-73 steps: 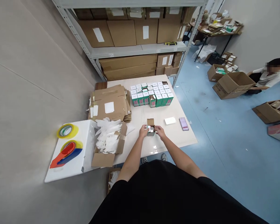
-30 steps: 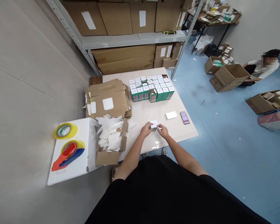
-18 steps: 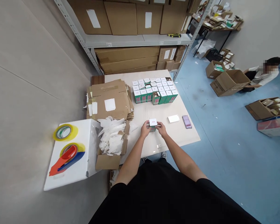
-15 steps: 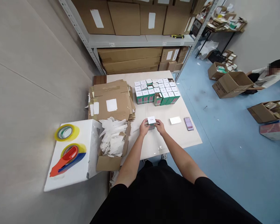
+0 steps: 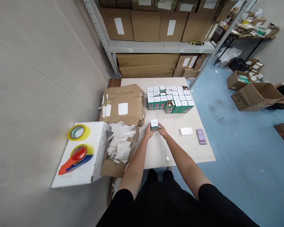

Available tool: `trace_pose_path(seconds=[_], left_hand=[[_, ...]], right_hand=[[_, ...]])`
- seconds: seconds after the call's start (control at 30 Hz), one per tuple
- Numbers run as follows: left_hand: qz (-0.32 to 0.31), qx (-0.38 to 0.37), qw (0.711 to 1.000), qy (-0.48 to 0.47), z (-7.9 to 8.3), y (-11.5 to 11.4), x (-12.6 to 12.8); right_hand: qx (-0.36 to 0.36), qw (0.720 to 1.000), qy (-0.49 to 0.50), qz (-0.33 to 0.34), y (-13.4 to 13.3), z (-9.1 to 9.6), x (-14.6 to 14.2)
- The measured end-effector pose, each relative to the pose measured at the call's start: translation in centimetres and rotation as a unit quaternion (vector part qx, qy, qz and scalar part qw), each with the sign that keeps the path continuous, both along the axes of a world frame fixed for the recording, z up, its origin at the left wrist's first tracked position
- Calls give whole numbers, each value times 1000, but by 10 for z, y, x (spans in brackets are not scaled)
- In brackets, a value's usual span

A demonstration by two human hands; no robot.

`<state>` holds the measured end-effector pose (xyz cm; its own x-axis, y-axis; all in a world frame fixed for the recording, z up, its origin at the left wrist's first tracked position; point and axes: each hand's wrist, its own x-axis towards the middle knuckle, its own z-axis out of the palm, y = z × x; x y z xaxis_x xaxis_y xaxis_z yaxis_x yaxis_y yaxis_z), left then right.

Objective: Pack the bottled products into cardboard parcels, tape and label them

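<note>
A pale square worktop [image 5: 170, 148] fills the middle of the frame, standing on a blue floor [image 5: 239, 151] beside a grey wall. A metal shelf rack [image 5: 156, 46] loaded with brown cartons runs across the top.

Both hands are clamped on one small box [image 5: 154, 124] with a white top and green sides, at the centre of the frame. The left hand [image 5: 148, 131] is on its left side and the right hand [image 5: 162, 130] on its right. Whether the box rests on the worktop or is lifted clear cannot be told.

Above it is a block of like boxes [image 5: 170, 99], about four rows and too small to count exactly; one in the front row stands open. To the left lies one stack of flattened cardboard [image 5: 123, 105]. Below that is one open carton [image 5: 119, 168] full of white paper scraps. Right of the hands lie one white card [image 5: 186, 131] and one blurred item [image 5: 201, 136]. At lower left, a white block [image 5: 85, 171] carries two tape rolls [image 5: 78, 132], the lower one in a red dispenser.

2.4 s ago the held box had its flap up and something shiny showed inside; now its top is closed. Since half a second ago the grip is unchanged, and the view has swung left.
</note>
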<state>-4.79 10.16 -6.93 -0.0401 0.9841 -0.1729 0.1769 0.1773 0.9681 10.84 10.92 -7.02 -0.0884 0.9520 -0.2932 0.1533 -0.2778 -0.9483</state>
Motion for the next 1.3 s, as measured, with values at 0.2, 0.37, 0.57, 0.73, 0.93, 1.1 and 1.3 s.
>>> trace_pose_path(seconds=[0.2, 0.37, 0.57, 0.73, 0.93, 1.1, 1.3], left_hand=[[72, -29, 994, 71, 32, -11, 7], [104, 21, 993, 53, 72, -25, 22], [129, 132, 981, 61, 115, -59, 41], [163, 141, 974, 75, 123, -105, 53], [195, 133, 969, 79, 124, -151, 47], [216, 142, 963, 71, 130, -177, 6], [298, 166, 937, 79, 137, -218, -80]], right_hand=[[10, 999, -25, -18, -6, 7, 14], [57, 998, 5, -22, -16, 40, 36], [108, 992, 55, -35, -51, 76, 77], [97, 993, 62, -19, -78, 80, 104], [105, 992, 61, 29, -97, 91, 87], [143, 984, 29, 101, -110, 108, 24], [189, 962, 9, 198, -126, 128, -87]])
